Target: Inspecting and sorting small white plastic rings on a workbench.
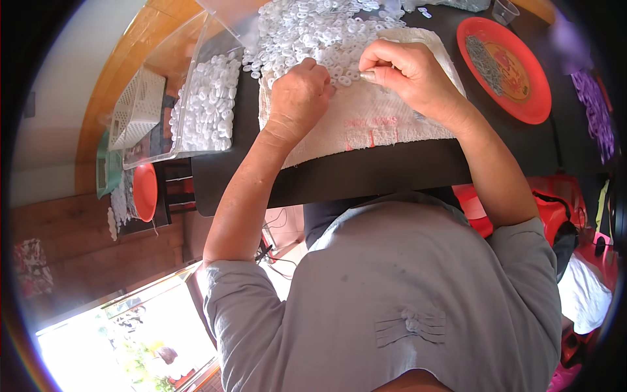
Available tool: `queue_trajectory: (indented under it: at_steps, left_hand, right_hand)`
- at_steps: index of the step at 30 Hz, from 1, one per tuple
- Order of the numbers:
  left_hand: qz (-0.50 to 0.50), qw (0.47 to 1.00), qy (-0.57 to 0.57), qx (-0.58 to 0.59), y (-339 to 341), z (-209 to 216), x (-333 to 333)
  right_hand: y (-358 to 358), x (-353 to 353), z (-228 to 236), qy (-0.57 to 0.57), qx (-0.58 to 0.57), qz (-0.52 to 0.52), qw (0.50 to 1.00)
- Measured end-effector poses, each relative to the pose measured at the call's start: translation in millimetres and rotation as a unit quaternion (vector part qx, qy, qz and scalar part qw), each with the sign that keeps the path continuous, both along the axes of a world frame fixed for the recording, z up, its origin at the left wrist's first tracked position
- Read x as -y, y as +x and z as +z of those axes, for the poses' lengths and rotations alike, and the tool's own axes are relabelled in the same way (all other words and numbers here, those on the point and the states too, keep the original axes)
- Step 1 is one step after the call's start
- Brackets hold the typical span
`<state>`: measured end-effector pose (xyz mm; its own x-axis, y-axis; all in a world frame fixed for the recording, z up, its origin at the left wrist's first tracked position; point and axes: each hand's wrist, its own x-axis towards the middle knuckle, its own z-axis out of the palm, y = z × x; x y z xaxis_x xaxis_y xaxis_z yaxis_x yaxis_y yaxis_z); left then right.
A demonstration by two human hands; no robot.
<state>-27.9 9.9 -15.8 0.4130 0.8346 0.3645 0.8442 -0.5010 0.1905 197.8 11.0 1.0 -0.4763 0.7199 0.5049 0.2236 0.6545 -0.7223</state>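
A heap of small white ring-shaped pieces (307,32) covers the far part of a pale cloth (366,127) on the black table. At the heap's near left edge is my left hand (297,98), its fingers curled closed and its back towards me; whatever it grips is hidden. My right hand (415,75) is over the cloth at the heap's near right edge. Its thumb and forefinger are pinched together, and anything between them is too small to make out. A gap with loose rings lies between the two hands.
On the right, a red oval plate (539,98) holds many small grey metal pieces (483,65). A clear plastic box (186,134) with more white rings stands at the left. Purple strands (591,117) hang at the far right, and a small clear cup (505,12) sits behind the plate.
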Motion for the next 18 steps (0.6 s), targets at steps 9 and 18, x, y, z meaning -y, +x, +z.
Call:
queue_trajectory:
  at_steps: [9,18]
  left_hand:
    - [0.010,0.996,-0.044,0.078,-14,-2,9]
    - [0.007,0.927,-0.183,0.328,15,18,21]
  right_hand:
    - [1,0,0,-0.026,0.002,0.001,1.000]
    - [-1,-2,-3,-0.042,-0.025,0.000,0.999]
